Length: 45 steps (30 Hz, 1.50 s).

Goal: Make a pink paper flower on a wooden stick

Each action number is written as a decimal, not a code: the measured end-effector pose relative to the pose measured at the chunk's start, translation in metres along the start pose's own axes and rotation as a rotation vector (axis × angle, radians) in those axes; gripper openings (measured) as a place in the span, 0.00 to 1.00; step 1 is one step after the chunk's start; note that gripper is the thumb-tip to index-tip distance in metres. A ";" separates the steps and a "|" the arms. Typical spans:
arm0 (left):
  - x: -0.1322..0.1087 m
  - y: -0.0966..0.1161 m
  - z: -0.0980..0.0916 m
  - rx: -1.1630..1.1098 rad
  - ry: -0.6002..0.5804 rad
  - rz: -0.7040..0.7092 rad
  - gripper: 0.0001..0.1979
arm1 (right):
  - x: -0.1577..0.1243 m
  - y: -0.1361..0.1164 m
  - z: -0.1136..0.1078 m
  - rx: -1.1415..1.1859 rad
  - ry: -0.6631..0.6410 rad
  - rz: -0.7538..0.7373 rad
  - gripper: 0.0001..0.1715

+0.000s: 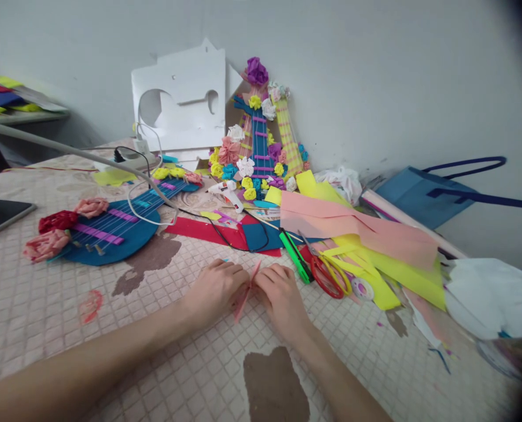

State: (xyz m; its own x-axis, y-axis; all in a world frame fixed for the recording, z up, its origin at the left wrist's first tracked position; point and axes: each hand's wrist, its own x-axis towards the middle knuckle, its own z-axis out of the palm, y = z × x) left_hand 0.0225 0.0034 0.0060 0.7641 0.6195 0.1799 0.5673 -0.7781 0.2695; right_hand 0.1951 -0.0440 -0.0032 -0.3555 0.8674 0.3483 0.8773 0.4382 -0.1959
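Between my two hands a narrow pink strip (242, 306), felt or crepe paper by its look, stands on edge just above the tiled-pattern tablecloth. My left hand (218, 287) is closed with its fingertips on the strip's left side. From the right, my right hand (280, 296) pinches the same strip, its fingers curled and pressed together. The fingertips meet near the strip's middle, and the exact grip is partly hidden. To the left lies a blue guitar cutout (115, 252) with red and pink flowers (58, 223) and purple bars. Close to my right hand are a green box cutter (297, 257) and red-handled scissors (326, 276).
A white glue gun (228, 192) with a black cord lies behind my hands. Pink sheets (318, 217) and yellow sheets (384, 266) spread to the right. Flower-covered guitars (261, 140) lean on the wall beside white foam board (182, 129). A phone (3, 215) lies far left.
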 end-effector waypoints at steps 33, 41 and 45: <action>-0.002 -0.005 0.007 -0.104 0.074 0.012 0.06 | -0.001 0.000 0.006 0.044 0.011 0.032 0.05; -0.003 -0.002 0.012 -0.058 0.097 -0.024 0.07 | -0.001 -0.006 0.009 0.061 0.016 0.091 0.05; -0.003 0.000 0.010 -0.037 0.089 -0.029 0.06 | -0.002 -0.005 0.012 0.047 0.025 0.091 0.06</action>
State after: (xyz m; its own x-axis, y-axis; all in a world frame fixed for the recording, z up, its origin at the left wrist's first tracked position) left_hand 0.0230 0.0005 -0.0046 0.7166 0.6496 0.2540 0.5757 -0.7564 0.3105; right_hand 0.1881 -0.0448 -0.0134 -0.2660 0.8982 0.3500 0.8893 0.3687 -0.2704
